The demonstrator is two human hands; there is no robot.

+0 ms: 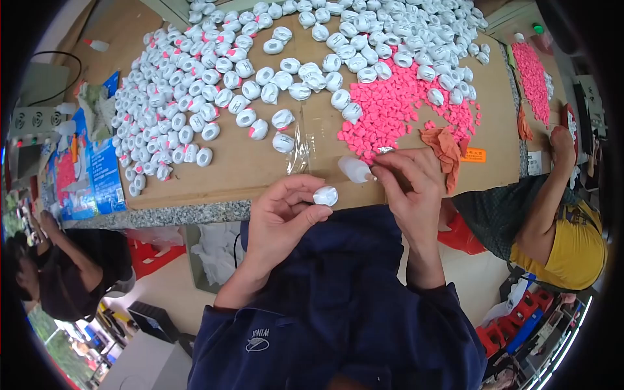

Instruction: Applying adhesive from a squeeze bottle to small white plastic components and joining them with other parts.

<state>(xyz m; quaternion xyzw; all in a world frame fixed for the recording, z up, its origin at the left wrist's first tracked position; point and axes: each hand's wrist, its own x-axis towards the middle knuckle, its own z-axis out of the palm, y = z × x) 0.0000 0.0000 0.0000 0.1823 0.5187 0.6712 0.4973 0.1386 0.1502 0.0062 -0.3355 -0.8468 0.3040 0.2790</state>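
Between the thumb and fingers of my left hand [276, 218] is a small white rounded plastic piece [325, 196], held in front of the table edge. My right hand [417, 195] grips a small translucent squeeze bottle [353, 169] with a narrow tip; the bottle lies slanted, its tip near my fingertips. Just beyond it is a heap of small pink pieces [377, 114]. Many white rounded pieces [182, 84] with oval openings spread over the left of the table, some with pink parts on them. More white pieces [403, 32] are heaped at the far right.
Brown cardboard [214, 175] covers the table, with a speckled stone edge [188, 218] along the front. An orange cloth [445, 153] lies beside the pink heap. A blue printed sheet [97, 166] is at the left. Co-workers sit at left [71, 266] and right [559, 240].
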